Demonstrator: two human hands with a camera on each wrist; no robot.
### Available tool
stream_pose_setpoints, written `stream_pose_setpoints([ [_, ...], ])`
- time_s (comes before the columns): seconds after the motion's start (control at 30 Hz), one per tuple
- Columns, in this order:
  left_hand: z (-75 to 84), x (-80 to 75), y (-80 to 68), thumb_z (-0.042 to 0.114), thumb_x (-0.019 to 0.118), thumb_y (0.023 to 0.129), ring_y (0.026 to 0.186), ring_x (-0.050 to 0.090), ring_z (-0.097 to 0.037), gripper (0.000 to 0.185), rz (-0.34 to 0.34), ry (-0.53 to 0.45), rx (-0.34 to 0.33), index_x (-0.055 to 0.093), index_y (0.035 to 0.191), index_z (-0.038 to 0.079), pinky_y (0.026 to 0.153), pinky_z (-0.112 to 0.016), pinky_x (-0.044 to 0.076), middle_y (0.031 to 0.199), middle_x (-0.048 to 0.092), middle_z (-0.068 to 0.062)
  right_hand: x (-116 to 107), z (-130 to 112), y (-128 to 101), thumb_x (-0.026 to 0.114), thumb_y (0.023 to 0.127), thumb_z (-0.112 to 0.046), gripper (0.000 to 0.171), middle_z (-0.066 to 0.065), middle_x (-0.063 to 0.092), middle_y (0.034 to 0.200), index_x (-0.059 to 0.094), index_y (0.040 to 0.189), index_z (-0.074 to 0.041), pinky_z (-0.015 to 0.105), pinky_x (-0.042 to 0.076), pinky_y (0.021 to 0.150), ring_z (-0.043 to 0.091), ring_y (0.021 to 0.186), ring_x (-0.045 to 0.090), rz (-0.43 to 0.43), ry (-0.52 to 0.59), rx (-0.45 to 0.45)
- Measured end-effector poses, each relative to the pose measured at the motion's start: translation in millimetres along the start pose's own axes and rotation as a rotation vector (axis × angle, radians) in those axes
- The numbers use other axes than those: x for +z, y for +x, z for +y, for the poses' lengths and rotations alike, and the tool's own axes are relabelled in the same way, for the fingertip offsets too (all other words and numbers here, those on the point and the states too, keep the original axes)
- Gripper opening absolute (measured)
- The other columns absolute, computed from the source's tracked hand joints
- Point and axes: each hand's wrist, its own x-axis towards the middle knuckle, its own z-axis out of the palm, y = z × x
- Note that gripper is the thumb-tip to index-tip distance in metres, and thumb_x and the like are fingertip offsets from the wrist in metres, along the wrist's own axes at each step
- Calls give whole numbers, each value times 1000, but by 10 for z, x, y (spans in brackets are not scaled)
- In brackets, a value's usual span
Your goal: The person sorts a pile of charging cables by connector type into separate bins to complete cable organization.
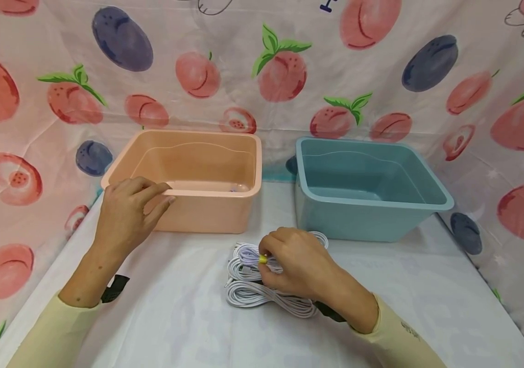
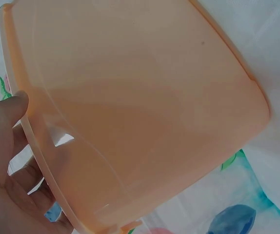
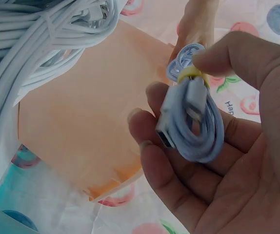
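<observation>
My right hand [image 1: 296, 263] holds a small coiled lavender USB cable [image 3: 198, 129] by its yellow band, thumb on top and fingers below, over the white cables. Both metal-ended plugs of that cable show in the right wrist view. Under the hand, several coiled white cables [image 1: 248, 295] lie stacked on the white cloth, partly covered by it. At the near left rim of the peach bin [image 1: 207, 212] is my left hand [image 1: 128, 212]. Its thumb overlaps the outside of the rim in the left wrist view, with the other fingers bent behind the rim.
A blue-green bin [image 1: 349, 222] stands to the right of the peach one, with a gap between them. Small purplish bits [image 1: 233, 190] show inside the peach bin, just past its near rim. A fruit-print curtain [image 1: 239, 66] hangs behind and along both sides.
</observation>
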Motion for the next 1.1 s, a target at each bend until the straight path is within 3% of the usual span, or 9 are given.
stream_pose_setpoints([
  [0.27,8,1,-6,19,87,88,86,64,-34,25,-6,-2,-8,81,109,6,83,-59,43,92,69,-10,-41,17,35,82,87,-21,11,-6,71,88,77,95,-15,29,58,69,12,79,67,81,36,-24],
  [0.83,-10,9,-16,21,86,88,86,64,-34,27,-7,-4,-18,81,110,6,85,-59,42,92,69,-10,-122,42,152,83,90,-19,13,-4,75,94,80,102,-13,27,59,73,11,85,68,105,91,15],
  [1.1,-4,4,-7,20,86,89,88,64,-34,27,-6,-16,-18,81,111,7,85,-59,42,93,70,-10,-141,72,190,84,90,-15,16,-2,76,97,75,103,-12,28,59,75,12,86,69,149,141,50],
])
